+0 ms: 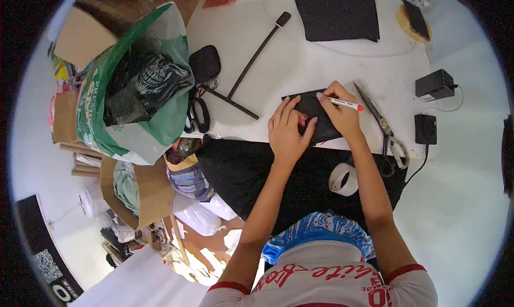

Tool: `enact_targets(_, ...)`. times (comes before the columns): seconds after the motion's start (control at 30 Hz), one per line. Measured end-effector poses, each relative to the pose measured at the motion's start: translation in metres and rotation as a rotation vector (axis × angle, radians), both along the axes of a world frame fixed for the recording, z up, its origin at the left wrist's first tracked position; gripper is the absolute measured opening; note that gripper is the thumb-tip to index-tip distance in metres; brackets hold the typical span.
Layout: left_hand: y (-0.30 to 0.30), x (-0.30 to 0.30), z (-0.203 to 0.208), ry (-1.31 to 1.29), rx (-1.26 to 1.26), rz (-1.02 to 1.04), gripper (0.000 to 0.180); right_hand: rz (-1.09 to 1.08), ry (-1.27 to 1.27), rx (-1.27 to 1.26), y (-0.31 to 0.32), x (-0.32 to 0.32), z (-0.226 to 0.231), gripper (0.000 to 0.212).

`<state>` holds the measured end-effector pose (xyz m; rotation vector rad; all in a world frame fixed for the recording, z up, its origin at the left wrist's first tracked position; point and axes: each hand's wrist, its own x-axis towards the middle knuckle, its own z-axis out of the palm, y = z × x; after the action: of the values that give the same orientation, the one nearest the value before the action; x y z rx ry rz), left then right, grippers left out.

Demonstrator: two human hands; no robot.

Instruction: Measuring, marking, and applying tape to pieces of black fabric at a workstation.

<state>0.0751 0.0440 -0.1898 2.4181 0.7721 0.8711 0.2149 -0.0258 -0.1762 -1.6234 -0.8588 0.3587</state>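
A small black piece of cloth (322, 129) lies flat near the front edge of the white table. My left hand (288, 129) rests on its left side, thumb and fingers spread. A small pink patch shows beside that thumb; I cannot make out what it is. Gripped in my right hand (341, 114) is a white pen (345, 103) with a red end, held over the cloth's upper right part. The writing tip is hidden by my fingers. Just right of this hand lie large scissors (381, 117) with dark blades. A roll of white tape (342, 179) sits by my right forearm.
Black fabric (235, 165) drapes over the table's front edge. Folded black cloth (337, 15), a phone (416, 20) and a T-shaped metal rod (251, 66) lie farther back. A stuffed green-and-white bag (166, 138) stands left; two black adapters (435, 85) sit right, with cords.
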Motion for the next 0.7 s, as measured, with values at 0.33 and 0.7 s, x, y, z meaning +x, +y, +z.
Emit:
enact_targets(0.33,-0.003,0.003,0.000,0.034,-0.009,-0.001,0.025,0.008,-0.161,0.011,0.001,0.000,-0.001,0.018)
enact_targets(0.7,-0.004,0.002,-0.001,0.006,0.005,-0.001,0.026,0.002,-0.111,0.002,-0.007,0.000,-0.001,0.020)
